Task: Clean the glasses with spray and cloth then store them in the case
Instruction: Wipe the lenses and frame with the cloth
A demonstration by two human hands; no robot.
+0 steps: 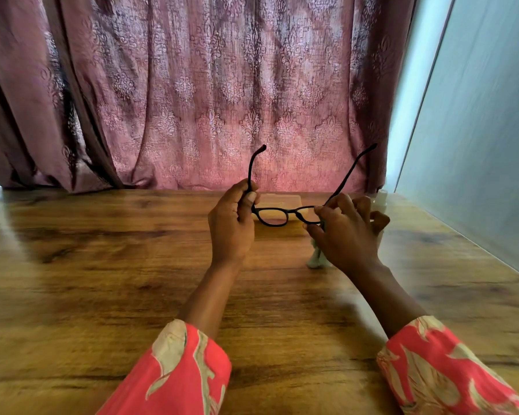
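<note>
Black-framed glasses [274, 216] are held up above the wooden table [102, 265], both temple arms unfolded and pointing away from me. My left hand [232, 226] grips the left end of the frame at the hinge. My right hand [343, 232] pinches the right lens with a pale cloth [316, 256] whose loose end hangs below the hand. Behind the glasses, a pale translucent case [282, 202] lies on the table, partly hidden. A whitish spray bottle [379, 202] stands blurred behind my right hand.
A patterned pink curtain [207, 100] hangs along the table's far edge. A pale wall panel [477, 145] borders the table on the right. Bare wood stretches to the left and in front of my arms.
</note>
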